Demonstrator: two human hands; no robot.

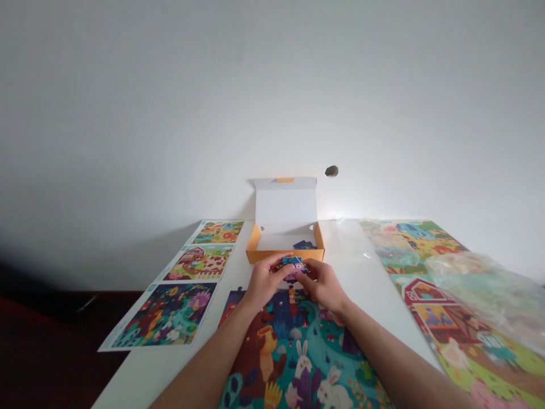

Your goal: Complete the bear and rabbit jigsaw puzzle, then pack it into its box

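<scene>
Both of my hands meet above the far edge of a partly joined forest jigsaw puzzle (283,329), which shows rabbits and a bear. My left hand (269,279) and my right hand (322,284) are closed around small puzzle pieces (293,267) in dark blue, pink and purple. How many pieces they hold, I cannot tell. Just beyond the hands stands an orange box (285,255) with its lid up and a white inside. A few dark puzzle pieces (304,245) lie in its right part. My forearms cover both sides of the puzzle.
At left lies a printed sheet (187,267) with three pictures, including the forest scene. On the right are a farm puzzle (460,329) and a safari puzzle (426,236), partly under clear plastic bags (485,278). A white wall (170,142) with a hole stands behind the white table (361,289).
</scene>
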